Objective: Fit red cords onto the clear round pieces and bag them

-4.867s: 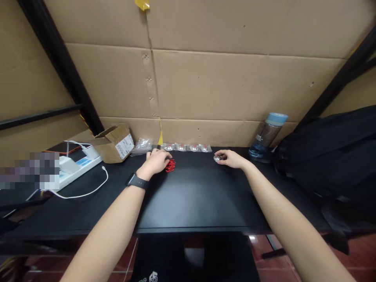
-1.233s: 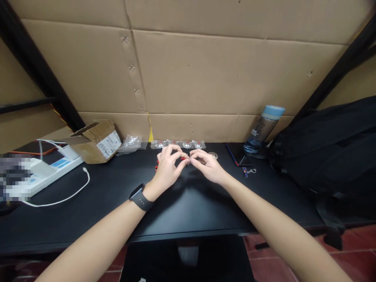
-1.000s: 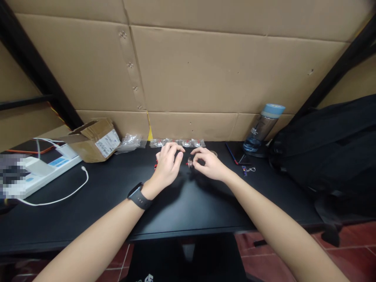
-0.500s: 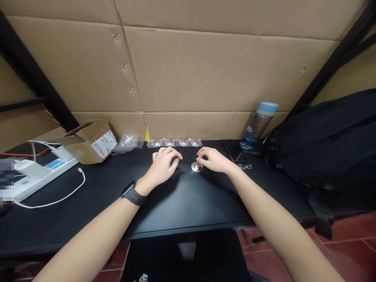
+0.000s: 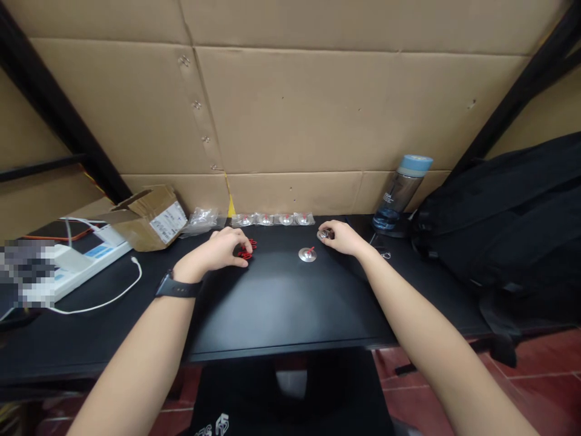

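On the black table lies a clear round suction cup (image 5: 307, 255) with a red hook standing at its middle. To its left, several red hooks (image 5: 247, 249) lie in a small heap, partly covered by my left hand (image 5: 221, 249). That hand curves over them, thumb and fingers apart. Farther right, the fingers of my right hand (image 5: 342, 237) close on clear suction cups (image 5: 324, 234) near the table's back; how many is hidden. A row of packed suction cups with red hooks (image 5: 285, 219) rests along the cardboard wall.
A cardboard box (image 5: 152, 218) and a clear plastic bag (image 5: 202, 219) are at back left, beside a white power strip (image 5: 84, 266) and white cable (image 5: 109, 300). On the right stand a water bottle (image 5: 402, 192) and a black backpack (image 5: 503, 230), with a keyring (image 5: 385, 255) nearby.
My left hand has moved left to the red hooks. My right hand has left the single suction cup, now uncovered with its red hook, and moved right to other clear suction cups.
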`<state>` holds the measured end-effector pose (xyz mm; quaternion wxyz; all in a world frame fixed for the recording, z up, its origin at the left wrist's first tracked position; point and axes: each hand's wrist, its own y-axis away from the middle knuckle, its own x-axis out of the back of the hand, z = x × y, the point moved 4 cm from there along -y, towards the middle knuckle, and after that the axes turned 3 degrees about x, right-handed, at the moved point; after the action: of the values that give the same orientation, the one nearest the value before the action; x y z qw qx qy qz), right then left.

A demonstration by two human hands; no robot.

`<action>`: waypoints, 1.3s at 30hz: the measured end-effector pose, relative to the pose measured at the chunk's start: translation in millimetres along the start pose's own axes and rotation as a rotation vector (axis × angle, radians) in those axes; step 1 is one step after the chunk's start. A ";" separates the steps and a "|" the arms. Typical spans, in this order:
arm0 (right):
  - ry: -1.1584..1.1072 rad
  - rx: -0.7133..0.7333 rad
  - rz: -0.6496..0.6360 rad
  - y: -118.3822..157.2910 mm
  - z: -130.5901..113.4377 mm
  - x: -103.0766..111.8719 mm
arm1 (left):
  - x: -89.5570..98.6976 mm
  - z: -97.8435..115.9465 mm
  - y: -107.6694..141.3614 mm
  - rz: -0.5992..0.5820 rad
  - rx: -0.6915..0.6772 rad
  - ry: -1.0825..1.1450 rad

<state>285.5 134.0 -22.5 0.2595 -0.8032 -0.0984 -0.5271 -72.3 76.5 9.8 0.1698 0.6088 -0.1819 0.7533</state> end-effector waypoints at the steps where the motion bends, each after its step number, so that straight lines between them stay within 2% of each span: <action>1: -0.009 -0.010 0.014 -0.4 1.4 -0.2 | -0.1 -4.7 0.6 -0.014 0.021 -0.004; 6: -0.048 -0.040 0.031 -1.9 4.2 -2.7 | -6.1 -14.5 -1.4 -0.040 0.094 -0.069; 17: -0.052 -0.042 0.029 -2.0 0.6 -0.6 | -10.4 8.0 -0.4 -0.077 0.092 -0.114; 20: -0.057 -0.045 0.050 -1.2 -1.1 3.0 | -7.9 15.8 -0.1 -0.007 0.044 -0.080; 24: -0.117 -0.041 0.123 1.2 -12.5 13.3 | -0.2 36.6 -1.2 0.157 -0.041 0.056; 28: -0.303 0.054 0.154 4.7 -43.4 20.5 | 2.2 60.0 -4.6 0.299 -0.076 0.175; 30: -0.484 0.086 0.156 6.5 -61.6 21.1 | 0.3 68.2 -6.5 0.342 -0.078 0.202; 34: -0.918 0.074 0.078 9.9 -92.2 14.4 | -3.2 74.5 -8.6 0.406 -0.049 0.234; 39: -1.104 0.086 0.038 13.8 -116.0 2.9 | -2.6 77.4 -7.2 0.461 -0.015 0.199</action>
<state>200.3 61.6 11.7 0.2113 -0.9505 -0.2268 -0.0188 -2.1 45.4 22.7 0.0149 0.4728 -0.3039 0.8270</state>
